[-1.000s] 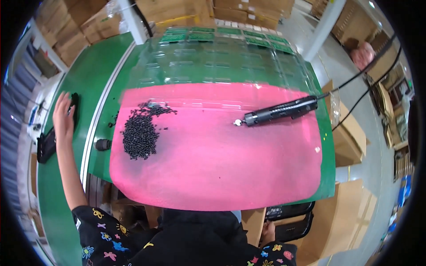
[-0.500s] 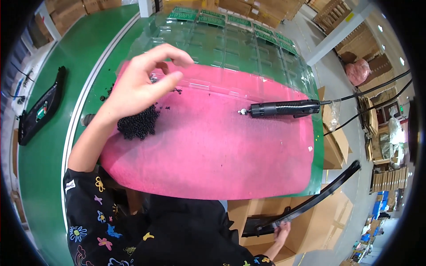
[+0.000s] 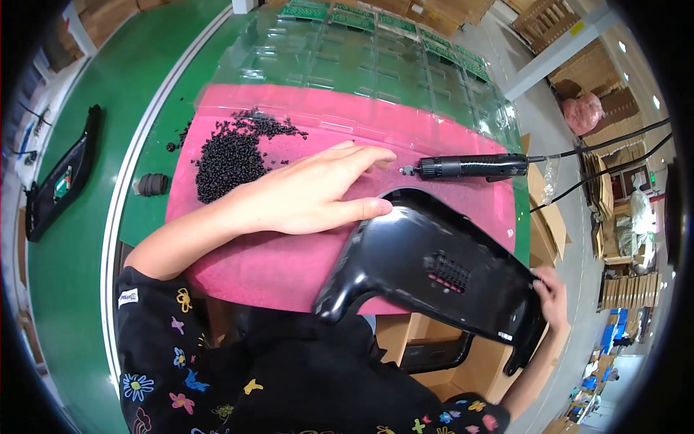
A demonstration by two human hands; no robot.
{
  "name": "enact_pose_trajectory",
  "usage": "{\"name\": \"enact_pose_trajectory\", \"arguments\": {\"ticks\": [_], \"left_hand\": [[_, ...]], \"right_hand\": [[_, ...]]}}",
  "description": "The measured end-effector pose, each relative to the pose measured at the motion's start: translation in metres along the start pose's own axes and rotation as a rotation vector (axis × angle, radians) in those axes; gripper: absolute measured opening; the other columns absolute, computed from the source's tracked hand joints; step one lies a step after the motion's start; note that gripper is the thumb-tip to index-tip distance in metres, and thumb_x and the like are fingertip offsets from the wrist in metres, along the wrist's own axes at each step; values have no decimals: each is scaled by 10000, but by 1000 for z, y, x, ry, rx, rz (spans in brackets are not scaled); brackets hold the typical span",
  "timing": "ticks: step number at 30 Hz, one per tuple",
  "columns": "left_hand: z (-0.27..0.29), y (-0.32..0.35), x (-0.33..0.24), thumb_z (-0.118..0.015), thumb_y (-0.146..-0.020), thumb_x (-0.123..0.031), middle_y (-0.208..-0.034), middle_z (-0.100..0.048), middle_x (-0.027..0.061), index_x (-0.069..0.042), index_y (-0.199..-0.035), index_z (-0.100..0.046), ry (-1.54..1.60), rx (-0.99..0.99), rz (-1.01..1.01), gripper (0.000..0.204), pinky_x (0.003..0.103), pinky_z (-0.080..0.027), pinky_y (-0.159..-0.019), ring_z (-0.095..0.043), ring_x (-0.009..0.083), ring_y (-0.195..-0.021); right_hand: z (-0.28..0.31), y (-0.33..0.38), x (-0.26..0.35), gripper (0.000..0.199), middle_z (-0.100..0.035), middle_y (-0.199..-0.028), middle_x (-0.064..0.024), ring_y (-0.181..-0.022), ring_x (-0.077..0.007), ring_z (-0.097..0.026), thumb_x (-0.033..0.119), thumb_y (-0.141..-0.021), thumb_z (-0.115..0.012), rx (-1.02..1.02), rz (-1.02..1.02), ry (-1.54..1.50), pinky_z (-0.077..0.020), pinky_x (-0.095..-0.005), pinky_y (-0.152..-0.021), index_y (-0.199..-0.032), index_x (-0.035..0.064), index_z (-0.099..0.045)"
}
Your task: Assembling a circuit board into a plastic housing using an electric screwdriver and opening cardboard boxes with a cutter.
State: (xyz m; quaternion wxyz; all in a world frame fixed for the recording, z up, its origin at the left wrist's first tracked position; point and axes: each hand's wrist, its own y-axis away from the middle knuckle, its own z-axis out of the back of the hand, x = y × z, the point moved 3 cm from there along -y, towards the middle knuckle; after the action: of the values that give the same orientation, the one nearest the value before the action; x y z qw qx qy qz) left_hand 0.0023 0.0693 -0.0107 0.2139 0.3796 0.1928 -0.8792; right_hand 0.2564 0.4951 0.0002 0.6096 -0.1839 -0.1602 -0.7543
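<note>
A glossy black plastic housing (image 3: 390, 242) with a small grille and two curved arms hangs tilted over the right part of the pink mat (image 3: 267, 271) and its front edge. My right hand (image 3: 554, 298) grips its right end, fingers wrapped over the rim. My left hand (image 3: 318, 189) reaches across the mat, fingers stretched out, thumb at the housing's upper left corner; whether it touches is hard to tell. Left of that hand lies a heap of small black screws (image 3: 230, 160). Beyond the housing rests a black electric screwdriver (image 3: 470, 168), its tip pointing left.
Clear plastic trays (image 3: 325, 69) cover the far table, with green circuit boards (image 3: 354, 17) at their back. Another black housing (image 3: 69, 173) with a board lies far left. A cardboard box (image 3: 394, 338) below the table holds a black part. Cables (image 3: 614, 148) run right from the screwdriver.
My right hand has lifted the black housing from the box area up over the mat. My left hand has moved right, away from above the screws, toward the housing.
</note>
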Motion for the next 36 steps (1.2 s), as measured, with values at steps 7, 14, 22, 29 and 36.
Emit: {"name": "enact_pose_trajectory", "arguments": {"ticks": [7, 14, 22, 29, 36], "left_hand": [[7, 9, 17, -641, -769, -175, -915, -573, 130, 12, -954, -583, -321, -78, -81, 269, 393, -433, -843, -553, 295, -944], [21, 11, 30, -593, -647, -88, -718, -501, 111, -24, -718, -509, -579, -342, 1, 128, 386, -398, -647, -531, 280, -710], [25, 4, 36, -586, -660, -36, -772, -490, 109, -26, -784, -554, -515, -294, -60, 128, 383, -411, -690, -501, 290, -763], [27, 1, 36, -684, -729, -100, -799, -501, 97, -28, -833, -573, -506, -224, -74, 168, 372, -420, -707, -507, 274, -782], [27, -1, 36, -690, -731, -85, -798, -502, 84, -33, -832, -577, -513, -207, -78, 160, 360, -419, -702, -506, 260, -777]], "right_hand": [[-18, -133, 142, 99, -574, -845, -87, -801, -182, -531, -10, -844, -542, -161, 361, -22, -420, -267, -749, -911, -17, -616], [-65, -294, 203, 188, -577, -1051, -97, -1002, -307, -536, 95, -819, -551, -122, 584, 470, -452, -377, -858, -991, 33, -595], [-117, -419, 121, 492, -287, -1446, -95, -1296, -312, -333, 121, -776, -563, -281, 56, 706, -387, -457, -998, -1263, 146, -497], [-131, -448, 120, 545, -249, -1474, -105, -1322, -312, -307, 59, -763, -499, -162, 115, 736, -342, -462, -1041, -1305, 108, -461], [-134, -456, 118, 563, -267, -1478, -53, -1329, -316, -290, 102, -808, -479, -161, 106, 797, -299, -449, -1055, -1356, 41, -365]]}}
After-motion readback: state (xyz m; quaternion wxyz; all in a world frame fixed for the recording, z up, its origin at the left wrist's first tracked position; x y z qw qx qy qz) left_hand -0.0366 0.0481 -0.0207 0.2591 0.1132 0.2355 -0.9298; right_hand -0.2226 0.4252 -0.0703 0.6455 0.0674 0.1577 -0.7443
